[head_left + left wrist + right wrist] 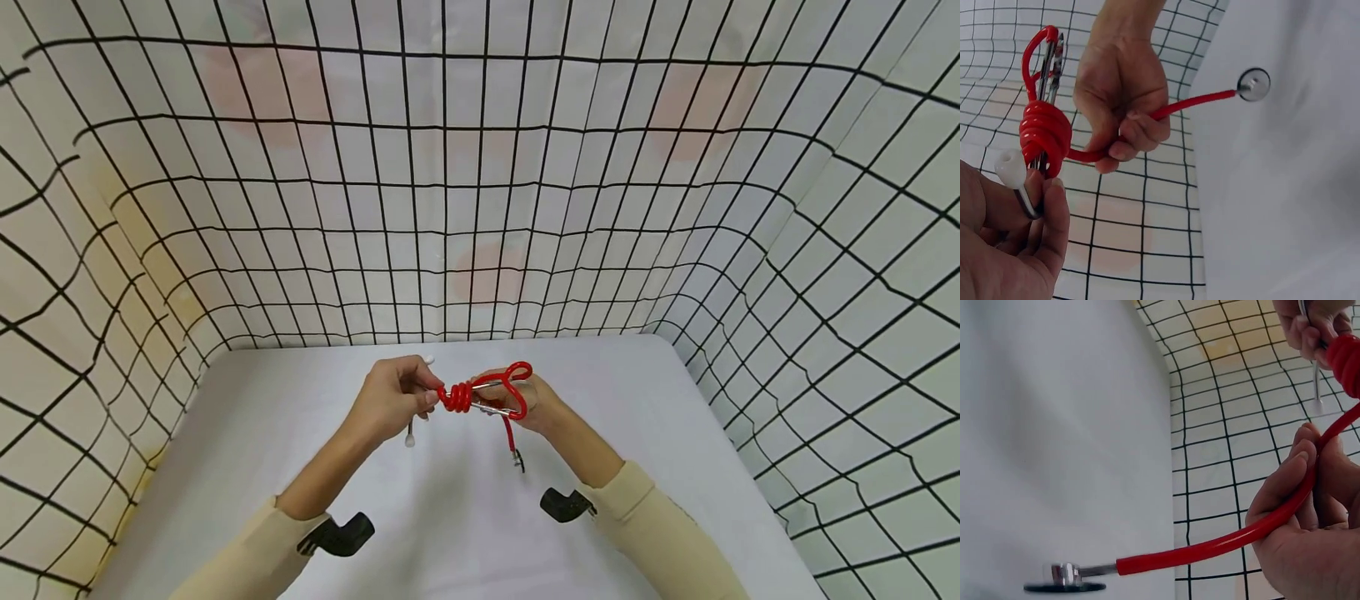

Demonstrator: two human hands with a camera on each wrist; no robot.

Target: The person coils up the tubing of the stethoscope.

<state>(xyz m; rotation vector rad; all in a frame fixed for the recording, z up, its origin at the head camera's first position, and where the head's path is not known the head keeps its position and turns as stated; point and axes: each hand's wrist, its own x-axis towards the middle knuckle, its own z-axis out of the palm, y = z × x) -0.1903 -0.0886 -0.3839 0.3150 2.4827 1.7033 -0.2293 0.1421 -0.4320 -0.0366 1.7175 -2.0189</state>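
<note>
A stethoscope with red tubing (459,397) hangs between both hands above the white table. Several turns of the tube are wound round its metal ear tubes (1047,81). My left hand (393,392) pinches the ear-tube end beside the coil, and a white ear tip (1010,167) juts out past the fingers. On the other side of the coil, my right hand (542,406) grips the free run of tube between thumb and fingers. Beyond that hand, the tube ends in a metal chest piece (1066,575) with a dark rim. A red loop (517,371) stands out past the coil.
A white table (285,433) lies under the hands. Black grid netting (465,183) rises at the back and on both sides, with pale cloth behind it. Black wrist-mounted devices (341,535) sit on both sleeves.
</note>
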